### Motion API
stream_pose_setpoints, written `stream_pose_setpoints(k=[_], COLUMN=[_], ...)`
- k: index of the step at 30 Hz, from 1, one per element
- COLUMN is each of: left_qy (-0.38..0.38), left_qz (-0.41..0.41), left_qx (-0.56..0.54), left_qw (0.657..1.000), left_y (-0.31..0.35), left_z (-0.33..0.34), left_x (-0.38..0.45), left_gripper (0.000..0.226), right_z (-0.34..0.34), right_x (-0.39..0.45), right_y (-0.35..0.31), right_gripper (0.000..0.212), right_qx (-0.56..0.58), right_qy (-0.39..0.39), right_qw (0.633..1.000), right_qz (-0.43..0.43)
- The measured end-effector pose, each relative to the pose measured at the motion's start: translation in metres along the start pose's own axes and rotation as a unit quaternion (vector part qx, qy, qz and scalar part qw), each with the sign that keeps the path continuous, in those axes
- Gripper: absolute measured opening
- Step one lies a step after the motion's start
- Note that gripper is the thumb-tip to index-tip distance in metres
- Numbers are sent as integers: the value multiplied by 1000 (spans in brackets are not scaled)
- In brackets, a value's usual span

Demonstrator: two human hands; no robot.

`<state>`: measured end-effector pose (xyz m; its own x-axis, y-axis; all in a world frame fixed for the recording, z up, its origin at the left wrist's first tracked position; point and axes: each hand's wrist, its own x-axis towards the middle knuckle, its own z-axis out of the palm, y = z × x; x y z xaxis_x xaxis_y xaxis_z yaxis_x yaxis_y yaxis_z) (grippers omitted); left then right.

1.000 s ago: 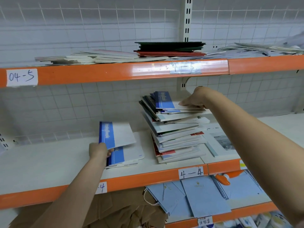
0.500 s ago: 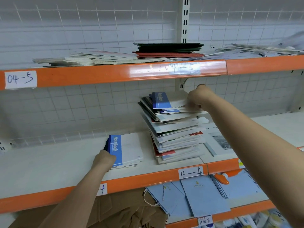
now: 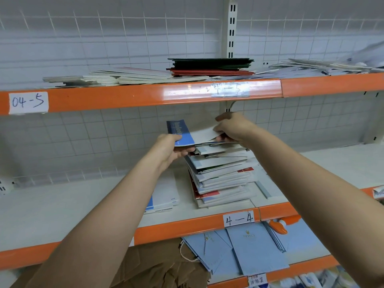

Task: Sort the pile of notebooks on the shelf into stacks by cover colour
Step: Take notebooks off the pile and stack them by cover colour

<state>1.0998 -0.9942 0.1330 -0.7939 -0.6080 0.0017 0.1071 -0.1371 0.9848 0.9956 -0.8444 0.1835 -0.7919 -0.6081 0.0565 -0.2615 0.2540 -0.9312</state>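
Lower shelf: flat pale-blue paper bags point(image 3: 255, 250) with cord handles, beside crumpled brown paper point(image 3: 158, 271).
Middle shelf point(image 3: 62, 204), white board, glossy orange lip, label "4-4": short stack of blue-and-white notebooks point(image 3: 164, 198); just right of it, a tall, ragged pile of notebooks point(image 3: 222, 175), thin soft covers, mostly white with red, green and blue edges.
Atop the pile: blue-and-white notebook point(image 3: 187, 133), tilted. Left hand point(image 3: 172, 149) grips its blue spine end; right hand point(image 3: 232, 128) pinches its white end.
Upper shelf: fanned white, dark green and red booklets point(image 3: 209, 66).
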Motion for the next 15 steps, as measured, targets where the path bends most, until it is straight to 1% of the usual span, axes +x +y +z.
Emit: stream_pose_setpoints(k=[1,2,4,5,7,9,11,13,15], left_qy=[16,30,49,56,78,104,121,142,161], left_qz=[8,20,39,43,43,35,20,-3,-39], left_qx=[-21,-43,-77,-88,-101,-107,-96,-61,-10], left_qw=[1000,998,995,994,991,988,988,988,986], left_y=[-1,-4,-9,-13,-21,-32,-48,-67,-86], left_z=[-2,-7,-26,-38,-64,-89,-109,-125,-132], left_x=[1,2,4,5,4,4,3,1,-1], left_gripper=[21,20,21,22,26,26,26,26,27], right_z=[-2,-4,-13,-18,-25,-28,-30,-30,-31], right_x=[4,9,18,20,20,20,22,24,27], right_y=[2,5,10,13,17,18,17,15,14], right_gripper=[31,28,24,26,42,69,95,105,107], right_qx=[-38,-93,-232,-294,-385,-445,-478,-484,-475], right_qy=[11,37,102,122,121,103,79,54,42], right_qw=[999,995,967,948,915,889,872,870,875], right_qz=[-15,-30,-38,-25,11,34,61,78,86])
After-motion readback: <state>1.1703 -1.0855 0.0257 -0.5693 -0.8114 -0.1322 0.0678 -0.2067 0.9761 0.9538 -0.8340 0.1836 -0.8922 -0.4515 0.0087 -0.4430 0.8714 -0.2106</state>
